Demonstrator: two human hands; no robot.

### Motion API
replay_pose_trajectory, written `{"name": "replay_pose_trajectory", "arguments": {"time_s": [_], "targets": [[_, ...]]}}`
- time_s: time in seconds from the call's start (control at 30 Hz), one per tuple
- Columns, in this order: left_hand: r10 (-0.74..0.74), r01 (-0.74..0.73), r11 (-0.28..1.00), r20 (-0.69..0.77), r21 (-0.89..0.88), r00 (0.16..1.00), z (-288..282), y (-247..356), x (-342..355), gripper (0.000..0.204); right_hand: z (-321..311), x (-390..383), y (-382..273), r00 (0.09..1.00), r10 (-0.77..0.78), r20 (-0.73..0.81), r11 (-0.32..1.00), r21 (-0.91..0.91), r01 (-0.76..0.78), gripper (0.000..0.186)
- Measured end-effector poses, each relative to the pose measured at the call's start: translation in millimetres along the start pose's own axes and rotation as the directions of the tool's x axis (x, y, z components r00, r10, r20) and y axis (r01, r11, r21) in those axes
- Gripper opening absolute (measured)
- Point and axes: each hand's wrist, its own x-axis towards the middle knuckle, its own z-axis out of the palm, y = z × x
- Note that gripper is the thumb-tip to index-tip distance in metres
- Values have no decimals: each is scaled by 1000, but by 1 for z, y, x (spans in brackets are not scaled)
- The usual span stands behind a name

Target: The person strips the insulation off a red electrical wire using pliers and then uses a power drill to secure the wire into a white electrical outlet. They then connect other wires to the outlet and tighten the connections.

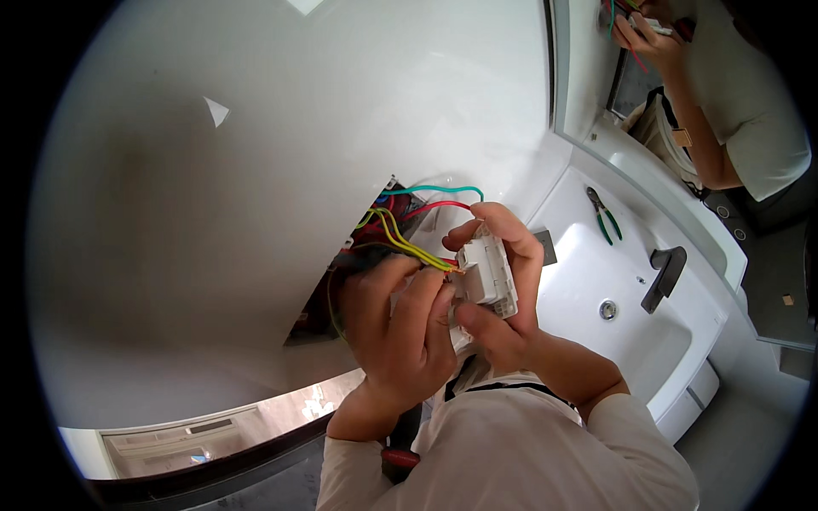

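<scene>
My right hand (pixel 520 264) is closed around a white wall socket or switch module (pixel 487 271), its back turned toward my left hand. My left hand (pixel 396 328) has its fingers pinched by the yellow-green wires (pixel 402 242), whose bare copper ends meet the side of the module. The fingers partly hide where the wires enter. A green wire (pixel 443 188) and a red wire (pixel 439 205) also run from the wall box (pixel 394 203) toward the module, passing behind my right fingers. More wires crowd the box opening, partly covered by my left hand.
A glossy pale wall panel (pixel 213 221) fills the left. On the right stands a white sink (pixel 673 358) with a dark faucet (pixel 665 277). Green-handled pliers (pixel 603 217) lie on its far side; a grey square plate (pixel 544 247) is near its left edge. A mirror (pixel 665 162) lines the right.
</scene>
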Motion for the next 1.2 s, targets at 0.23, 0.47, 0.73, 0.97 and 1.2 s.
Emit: {"name": "replay_pose_trajectory", "arguments": {"time_s": [0.23,0.47,0.73,0.97,1.2], "targets": [[128,-127,991,16,-43,992,-6,-11,11,34,4,5,-6,995,91,-26,990,106,-88,77],[23,-7,977,76,-213,997,-6,-9,16,28,4,8,-9,985,160,-67,983,102,-153,77],[1,-3,1000,70,29,998,-5,-12,20,27,-6,11,-3,981,187,-43,979,89,-183,77],[-36,45,997,145,-60,989,-2,-18,22,28,-11,17,0,996,95,-2,995,14,-95,74],[-57,111,960,208,-259,977,-4,-25,25,28,-27,18,8,987,61,148,993,-106,-45,70]]}}
